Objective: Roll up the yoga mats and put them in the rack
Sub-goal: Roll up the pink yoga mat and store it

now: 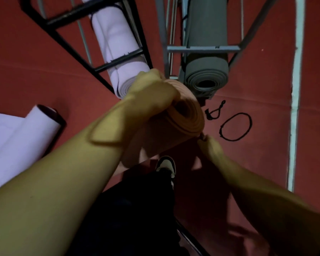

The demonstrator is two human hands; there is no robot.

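From the head camera, looking straight down, the left hand (151,95) sits just above centre with its fingers curled over the top end of a rolled orange mat (185,115) — the grip wraps the roll's rim, and the spiral of its layers faces the camera. The roll is held off the red floor (266,89), slanting down toward 7 o'clock. At about 4 o'clock from that end, the right hand (211,146) touches the lower edge of the roll; its fingertips are pressed together on something small and dark there, too blurred to name. At 12 o'clock a grey rolled mat (206,52) stands in a grey metal rack (201,48), and at 11 o'clock a white rolled mat (118,48) stands in a black rack (72,13). At 9 o'clock a white mat (17,137) lies half unrolled on the floor. Two black straps (236,126) lie on the floor at 3 o'clock, one a closed loop. A shoe (165,166) shows below centre.
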